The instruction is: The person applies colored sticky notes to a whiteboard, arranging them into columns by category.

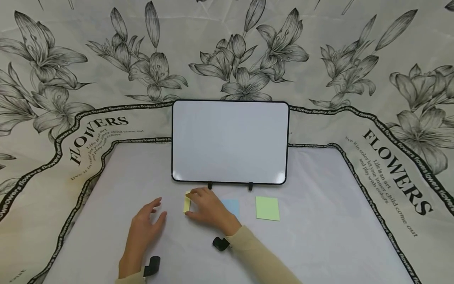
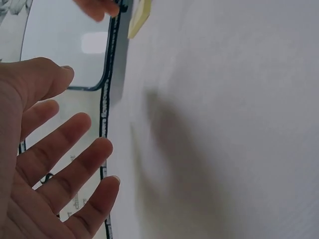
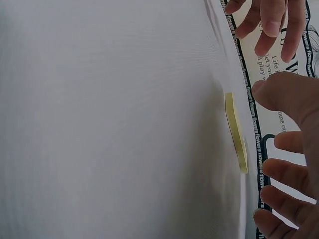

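Observation:
A yellow sticky note pad lies on the white cloth, partly hidden by my right hand in the head view. In the right wrist view, a gap shows between the yellow pad and the spread fingers of that hand. To the left of the pad, my left hand hovers with fingers and thumb apart, holding nothing. A blue sticky note pad shows partly behind the right wrist. Farther right lies a green sticky note pad.
Behind the notes stands a black-framed whiteboard on two small black feet. The white tablecloth has a border with printed lettering and flowers. Black wrist cameras are worn on both wrists.

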Demonstrator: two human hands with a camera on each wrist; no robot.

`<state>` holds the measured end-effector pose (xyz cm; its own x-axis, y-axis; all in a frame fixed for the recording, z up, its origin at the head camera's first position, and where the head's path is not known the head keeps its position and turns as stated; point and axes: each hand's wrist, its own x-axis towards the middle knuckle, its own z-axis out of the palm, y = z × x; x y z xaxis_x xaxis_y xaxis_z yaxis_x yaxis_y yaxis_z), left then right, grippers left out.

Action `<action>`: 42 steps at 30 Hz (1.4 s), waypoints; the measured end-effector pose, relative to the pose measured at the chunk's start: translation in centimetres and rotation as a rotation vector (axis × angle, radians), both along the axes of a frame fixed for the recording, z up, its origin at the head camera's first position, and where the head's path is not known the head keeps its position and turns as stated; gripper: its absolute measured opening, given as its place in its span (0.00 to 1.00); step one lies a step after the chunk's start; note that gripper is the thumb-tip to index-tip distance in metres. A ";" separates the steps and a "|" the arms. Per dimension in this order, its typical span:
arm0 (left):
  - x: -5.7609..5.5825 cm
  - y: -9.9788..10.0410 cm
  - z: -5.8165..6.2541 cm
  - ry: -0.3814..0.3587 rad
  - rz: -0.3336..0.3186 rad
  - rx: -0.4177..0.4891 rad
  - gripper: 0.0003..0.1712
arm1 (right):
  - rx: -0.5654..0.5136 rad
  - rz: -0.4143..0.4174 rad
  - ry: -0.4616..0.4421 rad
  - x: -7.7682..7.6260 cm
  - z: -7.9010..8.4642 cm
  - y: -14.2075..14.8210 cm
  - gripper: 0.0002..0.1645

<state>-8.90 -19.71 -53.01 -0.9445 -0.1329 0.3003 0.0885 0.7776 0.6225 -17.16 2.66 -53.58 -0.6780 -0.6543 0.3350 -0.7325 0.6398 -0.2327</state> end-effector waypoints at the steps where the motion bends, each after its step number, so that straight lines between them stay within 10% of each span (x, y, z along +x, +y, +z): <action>1: 0.0 0.1 0.0 -0.003 -0.013 -0.003 0.29 | 0.004 0.002 0.000 0.1 0.0 -0.1 0.31; 42: -0.4 1.9 -0.7 0.080 -0.149 -0.181 0.20 | 0.136 -0.042 -0.014 0.4 0.9 -1.4 0.14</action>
<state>-9.27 -17.77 -53.69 -0.9220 0.0687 0.3812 0.2537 0.8507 0.4604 -16.79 1.25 -52.72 -0.7098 -0.6639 0.2355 -0.7015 0.6963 -0.1517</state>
